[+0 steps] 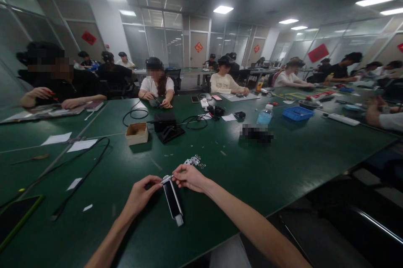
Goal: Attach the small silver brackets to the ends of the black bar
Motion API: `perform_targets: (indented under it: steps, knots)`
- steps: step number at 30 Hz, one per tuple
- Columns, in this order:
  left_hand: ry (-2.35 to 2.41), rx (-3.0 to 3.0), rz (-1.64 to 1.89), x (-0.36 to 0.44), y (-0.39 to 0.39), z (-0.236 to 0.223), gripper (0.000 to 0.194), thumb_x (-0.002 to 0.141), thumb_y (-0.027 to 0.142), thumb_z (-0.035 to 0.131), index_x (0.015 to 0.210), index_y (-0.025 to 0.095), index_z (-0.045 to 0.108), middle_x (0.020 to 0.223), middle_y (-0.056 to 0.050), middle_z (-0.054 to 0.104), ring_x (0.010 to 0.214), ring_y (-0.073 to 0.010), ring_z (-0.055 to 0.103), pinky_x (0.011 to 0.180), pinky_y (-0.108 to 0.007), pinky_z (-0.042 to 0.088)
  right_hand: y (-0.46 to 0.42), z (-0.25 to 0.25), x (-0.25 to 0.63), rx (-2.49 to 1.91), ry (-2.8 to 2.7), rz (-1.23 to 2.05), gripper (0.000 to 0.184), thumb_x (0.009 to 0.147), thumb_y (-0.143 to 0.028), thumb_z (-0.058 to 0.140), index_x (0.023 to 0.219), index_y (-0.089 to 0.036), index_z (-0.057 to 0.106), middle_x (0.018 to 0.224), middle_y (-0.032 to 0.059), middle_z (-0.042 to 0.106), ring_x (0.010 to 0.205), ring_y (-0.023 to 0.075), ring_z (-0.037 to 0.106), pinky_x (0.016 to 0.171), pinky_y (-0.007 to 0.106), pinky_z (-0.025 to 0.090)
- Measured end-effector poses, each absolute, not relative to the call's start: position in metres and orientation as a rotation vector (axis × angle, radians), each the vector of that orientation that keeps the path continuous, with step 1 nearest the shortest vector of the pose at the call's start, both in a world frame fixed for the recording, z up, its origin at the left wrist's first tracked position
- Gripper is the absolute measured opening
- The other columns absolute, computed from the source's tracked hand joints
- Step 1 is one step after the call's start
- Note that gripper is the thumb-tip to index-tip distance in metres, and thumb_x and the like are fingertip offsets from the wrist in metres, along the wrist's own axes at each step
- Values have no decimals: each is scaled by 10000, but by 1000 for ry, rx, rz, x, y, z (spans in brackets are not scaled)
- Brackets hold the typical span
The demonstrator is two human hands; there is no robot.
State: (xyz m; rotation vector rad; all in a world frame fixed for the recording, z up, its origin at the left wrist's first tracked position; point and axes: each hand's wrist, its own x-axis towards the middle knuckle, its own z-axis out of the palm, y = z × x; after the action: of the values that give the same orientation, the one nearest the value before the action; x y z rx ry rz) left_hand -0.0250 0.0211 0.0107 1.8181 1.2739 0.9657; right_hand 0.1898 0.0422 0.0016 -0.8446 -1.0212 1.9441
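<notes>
A long, narrow device [171,201] with a black face and a light silver-white frame lies slanted on the green table in front of me. My left hand [143,190] pinches the left side of its far end, thumb and fingertips together. From the other side, my right hand [190,177] closes its fingertips on a small metal part at that same end; the fingers partly hide it, so its exact kind is unclear. Just beyond my right hand sits a small group of metal plates [192,161] with several washers [201,165] beside them.
A cardboard box [137,133], a black stand [168,127], a water bottle [265,116] and a blue tray [298,113] stand farther back. At left lie a black cable [83,179] and a green-edged dark tablet-like panel [19,219]. Several people sit around the tables.
</notes>
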Motion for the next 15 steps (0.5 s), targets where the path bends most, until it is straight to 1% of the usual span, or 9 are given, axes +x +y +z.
perform_targets:
  steps: [2,5,7,10,13,15]
  knots:
    - [1284,1808,960,-25,22,12,277,707,436,654,803,180,699,773,-31,722,720,-201,656,686,-292,516,42,-2,186,-859,-1139,1774,405,603,-414,817,801,-129,607,699,-2,634,556,74,547,504,198,464]
    - [1294,1804,941,-25,22,13,294,705,454,656,812,184,704,782,-33,731,720,-205,662,685,-295,519,43,-7,182,-917,-1308,1520,375,655,-451,760,798,-123,648,700,-8,618,527,64,512,491,205,449]
    - [1293,1814,929,-24,22,13,305,708,465,654,816,184,708,788,-36,735,727,-210,667,685,-297,520,43,-9,181,-961,-1405,1417,329,714,-427,714,824,-120,668,732,6,634,534,71,520,496,211,449]
    - [1301,1836,903,-25,23,12,325,712,488,645,818,188,712,798,-40,741,746,-218,673,707,-304,526,40,-9,181,-1059,-1573,1275,250,800,-358,635,894,-133,689,791,28,665,627,111,577,524,218,466]
    - [1325,1873,881,-25,23,11,326,723,489,627,828,194,716,829,-43,745,778,-228,678,740,-312,529,37,-7,183,-1137,-1798,1011,190,852,-287,577,922,-163,702,850,34,687,734,134,610,620,234,482]
    - [1339,1918,865,-25,23,11,319,739,483,609,837,202,722,857,-43,747,806,-231,679,758,-311,528,36,-6,186,-1140,-1975,783,190,879,-256,546,932,-168,705,875,42,690,775,138,611,706,251,479]
